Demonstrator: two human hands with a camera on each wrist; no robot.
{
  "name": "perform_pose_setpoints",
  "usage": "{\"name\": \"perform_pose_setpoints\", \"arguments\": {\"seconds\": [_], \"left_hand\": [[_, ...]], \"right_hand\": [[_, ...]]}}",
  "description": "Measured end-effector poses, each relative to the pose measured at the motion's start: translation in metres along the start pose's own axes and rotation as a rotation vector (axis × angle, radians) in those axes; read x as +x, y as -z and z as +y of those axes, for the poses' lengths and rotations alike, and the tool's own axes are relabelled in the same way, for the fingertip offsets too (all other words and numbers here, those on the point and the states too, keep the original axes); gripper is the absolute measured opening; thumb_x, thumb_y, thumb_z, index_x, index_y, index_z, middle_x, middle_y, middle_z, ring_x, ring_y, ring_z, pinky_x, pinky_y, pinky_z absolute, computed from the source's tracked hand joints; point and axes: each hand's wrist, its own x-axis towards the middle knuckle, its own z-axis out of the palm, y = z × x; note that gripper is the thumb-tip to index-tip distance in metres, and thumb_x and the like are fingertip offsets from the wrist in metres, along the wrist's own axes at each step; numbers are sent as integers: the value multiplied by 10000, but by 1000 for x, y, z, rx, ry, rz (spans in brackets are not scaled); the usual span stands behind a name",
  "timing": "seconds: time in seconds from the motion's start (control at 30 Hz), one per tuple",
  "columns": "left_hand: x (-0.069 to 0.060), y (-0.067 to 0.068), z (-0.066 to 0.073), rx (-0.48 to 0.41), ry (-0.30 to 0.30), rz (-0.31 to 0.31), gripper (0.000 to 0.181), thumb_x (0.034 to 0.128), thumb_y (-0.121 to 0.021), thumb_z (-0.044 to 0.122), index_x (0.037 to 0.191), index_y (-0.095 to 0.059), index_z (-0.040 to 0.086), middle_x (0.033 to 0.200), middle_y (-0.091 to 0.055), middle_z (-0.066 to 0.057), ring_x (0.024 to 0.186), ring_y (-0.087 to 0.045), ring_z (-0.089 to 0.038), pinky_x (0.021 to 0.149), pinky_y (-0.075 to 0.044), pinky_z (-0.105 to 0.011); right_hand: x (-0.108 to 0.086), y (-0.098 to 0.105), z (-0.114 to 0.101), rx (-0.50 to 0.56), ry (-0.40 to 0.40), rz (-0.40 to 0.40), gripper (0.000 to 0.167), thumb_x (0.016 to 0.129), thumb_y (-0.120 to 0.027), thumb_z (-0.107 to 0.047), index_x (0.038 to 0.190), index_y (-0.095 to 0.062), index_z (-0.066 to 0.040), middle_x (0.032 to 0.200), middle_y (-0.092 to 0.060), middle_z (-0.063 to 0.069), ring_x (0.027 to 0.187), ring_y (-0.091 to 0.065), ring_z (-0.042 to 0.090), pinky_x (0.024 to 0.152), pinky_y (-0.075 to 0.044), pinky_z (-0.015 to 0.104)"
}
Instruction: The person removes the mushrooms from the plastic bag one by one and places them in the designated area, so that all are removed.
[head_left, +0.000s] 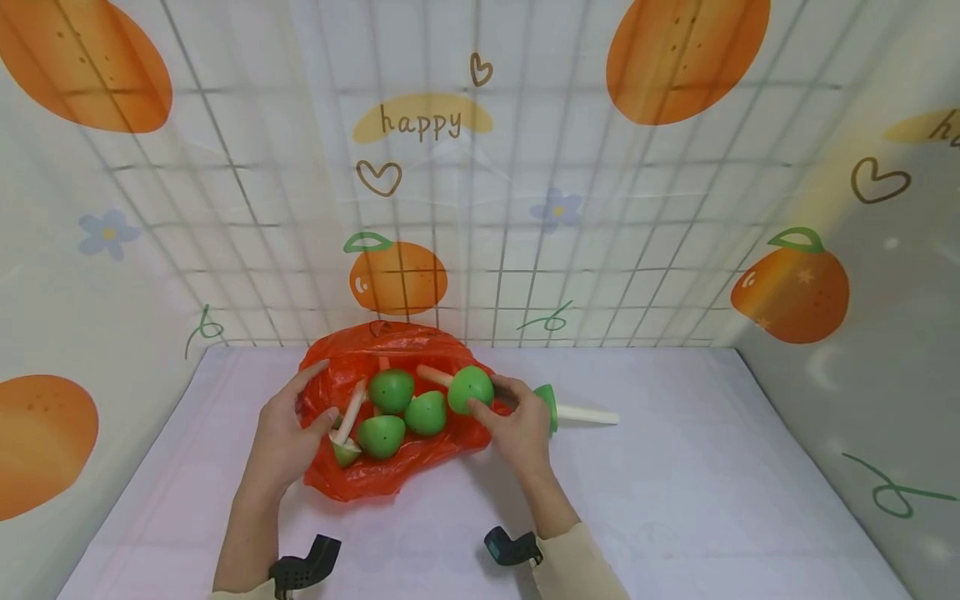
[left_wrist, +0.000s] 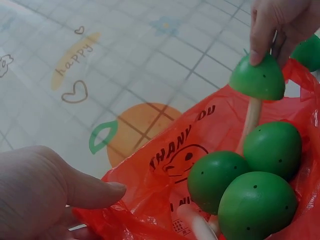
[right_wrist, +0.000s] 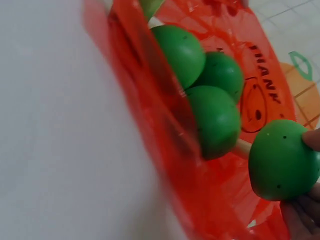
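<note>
In the head view, the right hand (head_left: 517, 425) pinches the cap of a green mushroom (head_left: 470, 390) between thumb and fingers, just right of centre in the frame. Its long axis slants: the cap is at the lower right end and the pale stem points to the upper left, over the red bag (head_left: 420, 475). The left hand (head_left: 288, 433), left of centre, grips the bag's left rim. The bag lies spread open on the table (head_left: 712, 500), its far side up against the backdrop (head_left: 637, 250). It holds more mushrooms: three caps (head_left: 426, 413) clustered in the middle, and a tilted one (head_left: 346, 450) at the lower left, stem pointing up and slightly right. Beyond the right hand a lone mushroom (head_left: 546, 408) lies on its side, stem pointing right, with wide room between it and the table's right edge. More table opens between the forearms at bottom centre.

In the left wrist view, the held mushroom is at upper right, stem running down and slightly left; whether its tip touches the bag I cannot tell. The left thumb lies over the rim at lower left, fingers beneath.

In the right wrist view, the held cap is at lower right, its stem going up-left behind a neighbouring cap. The bag's near edge is blurred.
</note>
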Motion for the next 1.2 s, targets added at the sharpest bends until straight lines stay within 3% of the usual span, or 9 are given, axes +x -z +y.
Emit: {"name": "perform_pose_setpoints", "arguments": {"seconds": [0.33,0.63,0.7,0.87,1.03,1.2], "left_hand": [[1,0,-1,-1,-7,10,703,995,-661,-11,1626,-403,162,1597,-436,-182,1440,-426,-400,1114,-456,-567],[0,1,2,3,1,13,702,996,-653,-13,1627,-400,159,1592,-436,-192,1431,-427,-408,1120,-450,-574],[-1,1,2,6,4,12,706,997,-652,-8,1631,-393,161,1595,-433,-196,1434,-423,-413,1118,-451,-578],[-2,1,3,10,6,11,710,1001,-652,0,1637,-383,166,1601,-428,-196,1440,-418,-415,1108,-458,-580],[-2,1,3,12,2,14,708,1001,-653,0,1636,-386,166,1606,-425,-194,1446,-417,-416,1101,-464,-579],[-2,1,3,14,4,10,713,1002,-655,2,1639,-381,166,1608,-423,-198,1447,-414,-423,1097,-464,-585]], "right_hand": [[0,15,-26,103,11,-70,434,868,-869,-98,1261,-724,14,1206,-747,148,1125,-715,319,1026,-546,562],[-1,31,-47,209,30,-118,395,890,-851,-102,1252,-726,-3,1206,-743,121,1134,-702,280,1070,-531,496],[0,36,-51,222,27,-123,402,892,-848,-98,1262,-721,-1,1221,-737,124,1149,-694,272,1061,-544,435],[3,50,-55,301,-11,-119,401,896,-828,-51,1275,-714,13,1241,-728,136,1159,-691,246,962,-590,301],[7,62,-55,360,-42,-92,386,906,-799,-16,1277,-709,35,1205,-742,114,1093,-711,233,952,-591,290],[10,74,-53,356,-52,-41,387,926,-779,-19,1298,-695,41,1184,-750,44,1111,-699,217,968,-576,269]]}}
